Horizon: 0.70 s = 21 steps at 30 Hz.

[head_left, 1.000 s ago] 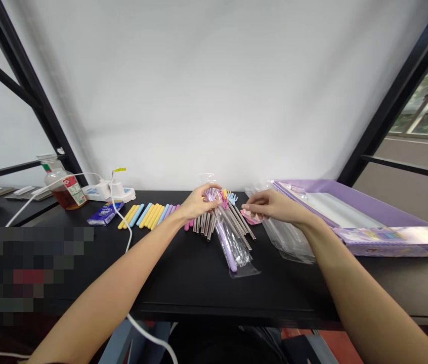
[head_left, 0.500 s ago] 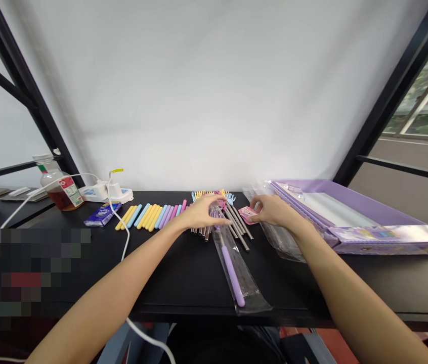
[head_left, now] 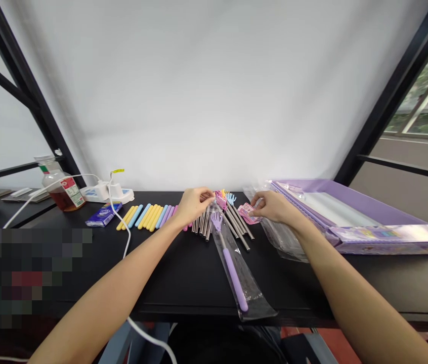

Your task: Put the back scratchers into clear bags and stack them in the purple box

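A purple back scratcher (head_left: 233, 275) lies in a clear plastic bag (head_left: 254, 301) in the middle of the black table, claw end away from me. My left hand (head_left: 196, 205) pinches the far end of that bag, beside a pink piece (head_left: 220, 200). Behind it lie several back scratchers with metal rods (head_left: 241, 228) and coloured claws, partly covered by the hand. Several yellow, blue, purple and pink handles (head_left: 149, 217) form a row to the left. At the right, my right hand (head_left: 274, 206) has its fingers closed on small pink printed cards (head_left: 247, 213).
An open purple box (head_left: 388, 215) and clear plastic wrappers (head_left: 282, 242) are at the right. To the left are a blue packet (head_left: 103, 215), a power strip (head_left: 123, 195) and a bottle of brown liquid (head_left: 62, 189). A white cable (head_left: 126, 242) hangs over the table's front edge.
My left hand has gone from spread fingers to a pinch at the bag's far end, uncovering the purple claw. The bagged back scratcher has shifted slightly toward me. My right hand stays at the cards.
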Tool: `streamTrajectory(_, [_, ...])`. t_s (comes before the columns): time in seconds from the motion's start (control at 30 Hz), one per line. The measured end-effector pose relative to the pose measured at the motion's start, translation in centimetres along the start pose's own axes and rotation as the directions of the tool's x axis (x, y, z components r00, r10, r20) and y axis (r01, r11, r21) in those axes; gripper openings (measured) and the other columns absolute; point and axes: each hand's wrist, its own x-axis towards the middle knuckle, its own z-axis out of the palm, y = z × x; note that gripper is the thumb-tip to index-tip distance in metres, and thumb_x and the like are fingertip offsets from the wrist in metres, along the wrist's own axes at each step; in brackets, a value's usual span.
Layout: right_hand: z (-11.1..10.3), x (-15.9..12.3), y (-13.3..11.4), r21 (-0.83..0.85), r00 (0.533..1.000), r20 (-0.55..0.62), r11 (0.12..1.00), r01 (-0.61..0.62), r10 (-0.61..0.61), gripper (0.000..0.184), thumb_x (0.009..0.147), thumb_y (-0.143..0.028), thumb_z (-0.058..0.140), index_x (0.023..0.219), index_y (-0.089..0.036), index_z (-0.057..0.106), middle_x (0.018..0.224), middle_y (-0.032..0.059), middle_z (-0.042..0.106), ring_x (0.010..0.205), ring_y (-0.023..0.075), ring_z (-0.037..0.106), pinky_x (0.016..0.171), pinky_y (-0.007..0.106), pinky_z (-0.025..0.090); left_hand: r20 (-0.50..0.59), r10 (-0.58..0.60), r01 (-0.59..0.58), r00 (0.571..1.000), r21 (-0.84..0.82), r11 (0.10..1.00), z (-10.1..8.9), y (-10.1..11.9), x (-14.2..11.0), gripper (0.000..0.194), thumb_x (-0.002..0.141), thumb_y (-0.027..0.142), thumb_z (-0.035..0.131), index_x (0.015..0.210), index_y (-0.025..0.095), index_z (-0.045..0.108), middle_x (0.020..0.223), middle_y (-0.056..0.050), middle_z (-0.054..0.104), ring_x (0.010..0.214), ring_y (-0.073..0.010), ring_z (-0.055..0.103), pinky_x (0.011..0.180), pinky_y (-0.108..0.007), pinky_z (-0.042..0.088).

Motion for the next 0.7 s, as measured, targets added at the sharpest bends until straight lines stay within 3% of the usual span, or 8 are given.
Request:
streamTrajectory(0.43, [-0.3,-0.2,0.1,-0.047,0.98,-0.2,0.999,-0.022,0.012,0.008,0.074,-0.025,0.071,0.072,-0.017,0.07,0.068,0.0054,0.073,0.065,0.0209,0.067,0.058,0.029,0.043,-0.015,-0.02,0.02,1.0,-0.01,1.0,0.0,1.2,-0.1,0.041,0.088,0.051,0.059,0.075,0.015,0.075,0.069,-0.002,0.071,0.067,-0.0162,0.064,0.065,-0.025,0.046])
streamTrajectory(0.57, [-0.8,-1.1,-2.1,0.205,0.97,-0.186,0.959,0.193,-0.156,0.022,0.084,-0.038,0.067,0.086,-0.018,0.075,0.081,0.0058,0.076,0.073,0.0212,0.07,0.067,0.03,0.049,-0.037,-0.115,0.111,0.993,-0.092,0.99,0.3,0.9,0.1,0.049,0.085,0.058,0.06,0.071,0.014,0.076,0.065,-0.004,0.071,0.067,-0.0191,0.066,0.063,-0.027,0.048])
streamTrajectory(0.7, [0.2,-1.7,-4.0,0.302,0.906,-0.174,0.855,0.421,-0.385,0.025,0.089,-0.039,0.062,0.095,-0.021,0.078,0.094,0.0059,0.078,0.082,0.0211,0.07,0.073,0.032,0.053,-0.003,-0.195,0.185,0.981,-0.293,0.938,0.9,0.4,0.3,0.048,0.08,0.06,0.065,0.073,0.014,0.076,0.071,-0.007,0.074,0.075,-0.0223,0.07,0.069,-0.03,0.054])
